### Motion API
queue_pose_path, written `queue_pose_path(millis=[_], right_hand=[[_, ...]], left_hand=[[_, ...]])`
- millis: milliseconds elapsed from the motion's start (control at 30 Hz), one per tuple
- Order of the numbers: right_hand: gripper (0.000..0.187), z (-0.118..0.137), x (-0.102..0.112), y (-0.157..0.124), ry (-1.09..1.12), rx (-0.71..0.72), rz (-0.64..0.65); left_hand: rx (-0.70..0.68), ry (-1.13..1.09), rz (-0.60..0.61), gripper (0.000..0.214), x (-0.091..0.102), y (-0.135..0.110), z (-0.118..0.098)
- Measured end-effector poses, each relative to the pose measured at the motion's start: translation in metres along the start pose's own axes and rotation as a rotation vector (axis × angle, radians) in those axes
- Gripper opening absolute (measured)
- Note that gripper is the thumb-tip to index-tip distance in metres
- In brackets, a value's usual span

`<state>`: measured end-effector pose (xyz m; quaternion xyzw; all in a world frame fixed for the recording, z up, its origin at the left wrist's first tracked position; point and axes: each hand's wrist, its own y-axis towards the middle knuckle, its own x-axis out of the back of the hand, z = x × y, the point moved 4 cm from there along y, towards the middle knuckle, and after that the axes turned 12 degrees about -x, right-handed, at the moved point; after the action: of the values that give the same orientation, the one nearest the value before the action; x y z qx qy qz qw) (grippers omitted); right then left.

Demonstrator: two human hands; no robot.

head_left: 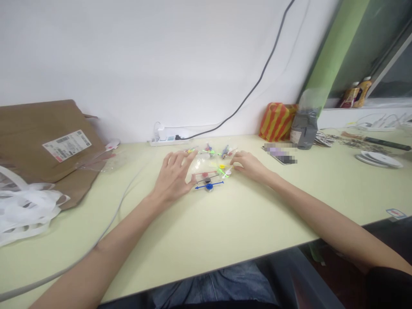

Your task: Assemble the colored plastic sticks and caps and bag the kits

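My left hand (174, 176) lies flat on the pale yellow table (225, 219) with its fingers spread, just left of a cluster of small coloured plastic toy pieces. Closest to it are a blue piece with a thin rod (209, 186) and a red piece in a clear wrapper (205, 175). My right hand (249, 165) rests to the right of the cluster, fingers curled and pinched at a yellow and green piece (222, 169). More small pieces in clear bags (210, 151) lie behind, toward the wall.
A white power strip (167, 138) with a black cable sits by the wall. Brown cardboard packaging (45, 141) and white plastic bags (25, 210) lie left. At right are a striped red-orange bag (278, 121), a grey pouch (304, 126), a phone (280, 153) and white discs (380, 159). A grey cable (112, 219) crosses the table.
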<state>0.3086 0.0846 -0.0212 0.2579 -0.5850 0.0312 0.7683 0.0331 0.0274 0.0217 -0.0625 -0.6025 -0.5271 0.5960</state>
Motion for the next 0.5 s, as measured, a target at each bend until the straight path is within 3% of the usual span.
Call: queue_pose_path(millis=[333, 500], right_hand=[[0.011, 0.0, 0.009, 0.003, -0.006, 0.023, 0.003], [0.013, 0.001, 0.026, 0.0, 0.122, 0.041, 0.061]], left_hand=[[0.035, 0.03, 0.017, 0.069, -0.005, -0.003, 0.004], [0.07, 0.022, 0.012, 0.068, -0.005, -0.003, 0.004]])
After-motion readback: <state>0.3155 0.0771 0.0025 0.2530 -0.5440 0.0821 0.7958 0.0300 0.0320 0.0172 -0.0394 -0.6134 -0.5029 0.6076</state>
